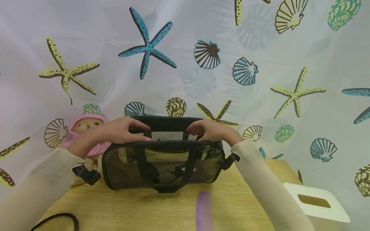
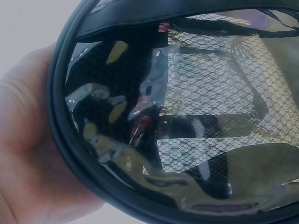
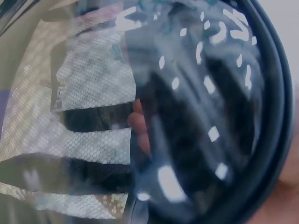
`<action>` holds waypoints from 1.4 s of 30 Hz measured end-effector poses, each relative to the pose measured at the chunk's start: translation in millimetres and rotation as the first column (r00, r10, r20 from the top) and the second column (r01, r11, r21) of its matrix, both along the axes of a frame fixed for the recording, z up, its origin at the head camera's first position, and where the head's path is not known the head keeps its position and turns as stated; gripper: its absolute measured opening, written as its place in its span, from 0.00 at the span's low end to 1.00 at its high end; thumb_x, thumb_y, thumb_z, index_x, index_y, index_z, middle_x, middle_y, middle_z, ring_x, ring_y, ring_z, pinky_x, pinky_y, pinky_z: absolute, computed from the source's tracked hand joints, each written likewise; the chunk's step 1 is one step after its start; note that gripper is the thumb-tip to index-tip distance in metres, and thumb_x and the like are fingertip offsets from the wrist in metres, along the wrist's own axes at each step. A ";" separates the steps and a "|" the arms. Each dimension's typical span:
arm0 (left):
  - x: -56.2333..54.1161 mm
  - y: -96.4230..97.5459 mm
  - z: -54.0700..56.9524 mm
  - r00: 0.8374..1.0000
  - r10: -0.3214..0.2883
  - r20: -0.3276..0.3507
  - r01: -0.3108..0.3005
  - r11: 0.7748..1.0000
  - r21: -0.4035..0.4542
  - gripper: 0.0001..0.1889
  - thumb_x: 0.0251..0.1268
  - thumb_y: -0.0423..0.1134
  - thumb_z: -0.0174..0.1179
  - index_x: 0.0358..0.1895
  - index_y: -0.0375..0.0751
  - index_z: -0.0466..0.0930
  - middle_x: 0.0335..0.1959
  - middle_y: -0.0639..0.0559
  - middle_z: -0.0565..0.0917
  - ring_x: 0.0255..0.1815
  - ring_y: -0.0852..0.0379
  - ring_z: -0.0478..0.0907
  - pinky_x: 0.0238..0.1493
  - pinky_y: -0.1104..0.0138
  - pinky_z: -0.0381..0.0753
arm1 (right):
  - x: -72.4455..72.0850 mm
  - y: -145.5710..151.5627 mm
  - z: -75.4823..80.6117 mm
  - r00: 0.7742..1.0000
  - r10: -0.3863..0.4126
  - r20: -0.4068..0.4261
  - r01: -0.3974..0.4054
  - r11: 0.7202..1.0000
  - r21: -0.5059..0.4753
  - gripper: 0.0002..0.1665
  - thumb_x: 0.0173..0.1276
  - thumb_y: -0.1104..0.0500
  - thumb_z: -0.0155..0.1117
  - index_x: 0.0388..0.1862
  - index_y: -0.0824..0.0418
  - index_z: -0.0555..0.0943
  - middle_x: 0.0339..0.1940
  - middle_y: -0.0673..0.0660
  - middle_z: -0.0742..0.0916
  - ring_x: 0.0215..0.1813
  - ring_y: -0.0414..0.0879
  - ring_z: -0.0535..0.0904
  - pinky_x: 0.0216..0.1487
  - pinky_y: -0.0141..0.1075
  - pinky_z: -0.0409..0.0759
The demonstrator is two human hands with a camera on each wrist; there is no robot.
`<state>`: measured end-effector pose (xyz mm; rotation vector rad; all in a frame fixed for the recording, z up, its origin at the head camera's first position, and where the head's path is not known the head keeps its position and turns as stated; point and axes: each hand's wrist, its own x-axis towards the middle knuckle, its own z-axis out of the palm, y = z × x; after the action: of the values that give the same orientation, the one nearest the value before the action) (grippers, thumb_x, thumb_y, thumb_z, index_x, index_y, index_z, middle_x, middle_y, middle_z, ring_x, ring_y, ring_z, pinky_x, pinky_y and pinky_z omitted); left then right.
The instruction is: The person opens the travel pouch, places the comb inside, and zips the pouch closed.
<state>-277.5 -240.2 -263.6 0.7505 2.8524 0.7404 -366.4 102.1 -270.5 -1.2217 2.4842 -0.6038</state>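
A clear-sided duffel bag (image 1: 170,157) with black trim, mesh panels and black handles stands on the table, its top opened. My left hand (image 1: 119,130) lies over the left end of the opening, thumb along the front rim, fingers extended toward the raised black back flap. My right hand (image 1: 212,130) grips the right end, its fingers curled down into the opening. In the left wrist view, my left palm (image 2: 28,140) is beside the bag's round clear end panel (image 2: 117,149). Fingertips (image 3: 140,126) show through the panel in the right wrist view.
Behind the left forearm sits a plush bear (image 1: 86,125) in a pink hood. A purple strip (image 1: 204,208) lies in front of the bag, a black braided cord (image 1: 62,215) at the lower left. A white box (image 1: 323,205) with a slot stands right. A patterned curtain (image 1: 185,48) hangs behind.
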 end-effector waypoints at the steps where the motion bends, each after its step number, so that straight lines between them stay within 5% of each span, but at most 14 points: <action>1: 0.0 0.0 -0.4 1.000 0.000 0.003 0.000 1.000 0.000 0.31 0.72 0.56 0.63 0.70 0.40 0.77 0.71 0.36 0.76 0.76 0.31 0.67 0.69 0.37 0.70 | 0.0 2.8 -0.9 1.000 0.001 0.018 -0.001 1.000 -0.011 0.32 0.71 0.72 0.64 0.74 0.69 0.70 0.72 0.68 0.78 0.73 0.61 0.75 0.70 0.51 0.78; 6: -0.2 -0.6 -1.8 1.000 0.000 0.013 0.000 1.000 0.002 0.31 0.72 0.56 0.63 0.70 0.40 0.76 0.71 0.36 0.76 0.76 0.31 0.67 0.69 0.38 0.71 | -0.9 16.2 -6.5 0.996 -0.015 0.083 0.021 0.997 -0.070 0.32 0.71 0.74 0.62 0.73 0.71 0.70 0.71 0.70 0.78 0.72 0.62 0.76 0.69 0.50 0.78; 13: 4.4 -8.9 -4.2 1.000 0.024 -0.004 -0.024 1.000 0.010 0.30 0.71 0.55 0.64 0.69 0.40 0.77 0.71 0.35 0.76 0.75 0.31 0.68 0.68 0.37 0.72 | -6.6 25.2 -18.8 0.993 -0.110 0.045 0.115 0.983 -0.141 0.26 0.71 0.71 0.65 0.67 0.69 0.77 0.64 0.66 0.85 0.65 0.59 0.83 0.62 0.44 0.84; 26: 1.5 -2.5 -7.0 0.999 0.018 0.032 -0.019 0.999 0.036 0.30 0.72 0.55 0.63 0.69 0.41 0.78 0.72 0.35 0.75 0.75 0.32 0.68 0.66 0.39 0.74 | -13.5 63.6 -43.4 0.961 -0.257 0.097 0.274 0.919 -0.284 0.20 0.69 0.65 0.71 0.60 0.66 0.85 0.55 0.63 0.90 0.58 0.55 0.88 0.60 0.44 0.85; 42: -3.0 -1.7 -4.0 1.000 -0.004 0.026 0.003 0.999 0.050 0.29 0.73 0.53 0.63 0.68 0.38 0.78 0.70 0.36 0.78 0.75 0.32 0.68 0.68 0.39 0.73 | -15.0 79.7 -70.3 0.954 -0.272 0.127 0.300 0.882 -0.364 0.20 0.70 0.66 0.69 0.60 0.70 0.83 0.57 0.67 0.88 0.60 0.59 0.86 0.64 0.51 0.81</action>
<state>-280.5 -241.9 -267.7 0.7464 2.8183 0.8179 -381.5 181.9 -340.8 -0.9259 2.5823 -1.2342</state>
